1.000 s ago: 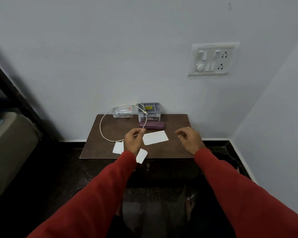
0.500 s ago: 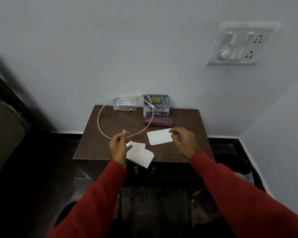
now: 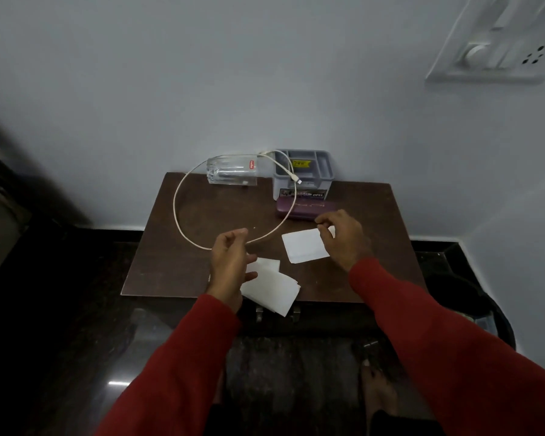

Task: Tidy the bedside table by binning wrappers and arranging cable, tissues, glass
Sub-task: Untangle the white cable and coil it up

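The white wall switch plate (image 3: 497,42) at two o'clock runs off the top and right edges. At four o'clock, the red right sleeve (image 3: 447,335) hides most of the dark round bin (image 3: 497,313). The left hand (image 3: 230,262) covers part of the white cable (image 3: 178,196) and the near white paper wrappers (image 3: 271,287); its grip is unclear.

head view, looking down, table (image 3: 177,262) near
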